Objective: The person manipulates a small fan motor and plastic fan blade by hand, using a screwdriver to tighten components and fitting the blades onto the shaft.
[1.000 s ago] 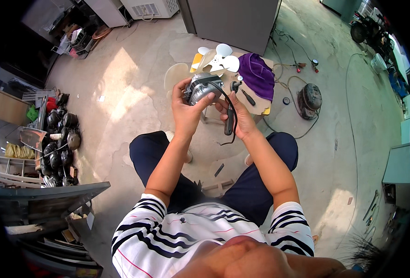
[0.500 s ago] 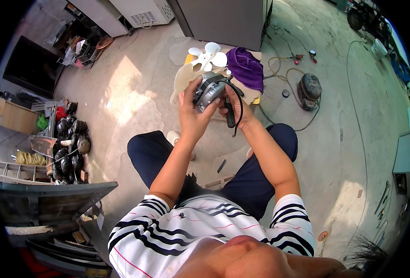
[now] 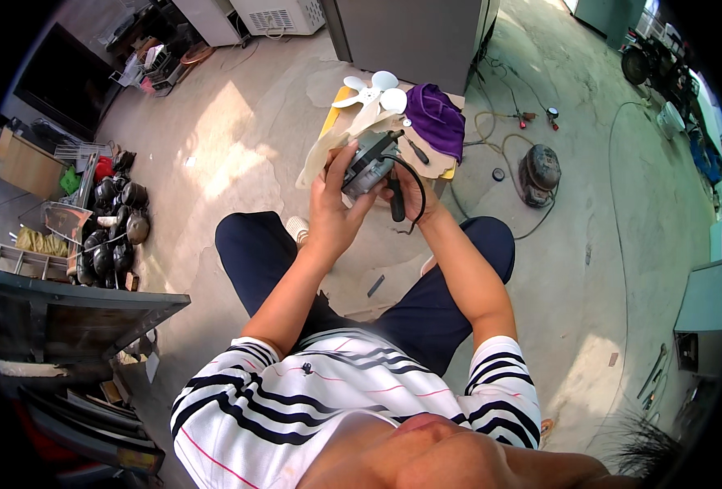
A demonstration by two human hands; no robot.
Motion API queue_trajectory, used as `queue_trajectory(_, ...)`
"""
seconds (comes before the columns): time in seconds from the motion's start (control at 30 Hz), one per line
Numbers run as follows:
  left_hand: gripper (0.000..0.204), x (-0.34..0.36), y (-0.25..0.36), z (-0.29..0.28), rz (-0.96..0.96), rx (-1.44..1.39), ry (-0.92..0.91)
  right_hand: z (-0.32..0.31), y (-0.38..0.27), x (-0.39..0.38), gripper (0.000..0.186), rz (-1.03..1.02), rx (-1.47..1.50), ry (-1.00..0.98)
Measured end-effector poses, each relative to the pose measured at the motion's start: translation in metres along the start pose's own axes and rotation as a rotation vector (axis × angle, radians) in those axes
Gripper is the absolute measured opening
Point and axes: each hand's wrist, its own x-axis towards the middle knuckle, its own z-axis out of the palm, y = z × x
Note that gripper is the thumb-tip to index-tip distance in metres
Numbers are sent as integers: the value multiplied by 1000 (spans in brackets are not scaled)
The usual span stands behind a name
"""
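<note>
Low table w/ yellow edge [image 3: 333, 116], cardboard sheet [image 3: 437, 168] on top. Clock dirs from table ctr: white 5-blade fan [image 3: 369, 94] at 11, purple cloth [image 3: 436, 118] bunched at 2, dark-handled tool [image 3: 416, 151] at 4, sm. white disc [image 3: 407, 122] nr ctr. Cream curved pc. [image 3: 318, 159] at 8–9, partly hidden; can't tell if it rests there.

Concrete floor [image 3: 577, 269] all round: tall grey cabinet [image 3: 414, 37] at 12; hoses w/ red fittings [image 3: 522, 125] at 3; blk domed unit [image 3: 542, 173] btwn 3 & 4, sm. blk ring [image 3: 498, 174] nr it; flat dk strip [image 3: 375, 285] at 6; pile of blk rounded units [image 3: 104, 253] btwn 8 & 9.
</note>
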Motion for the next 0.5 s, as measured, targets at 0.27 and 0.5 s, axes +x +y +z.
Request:
queue_trajectory(0.27,78,-19,-10,1,-103,-82,42,13,7,-3,31,38,-103,76)
queue_trajectory(0.5,78,-38,-40,5,-120,-274,17,2,8,-4,34,33,-245,84)
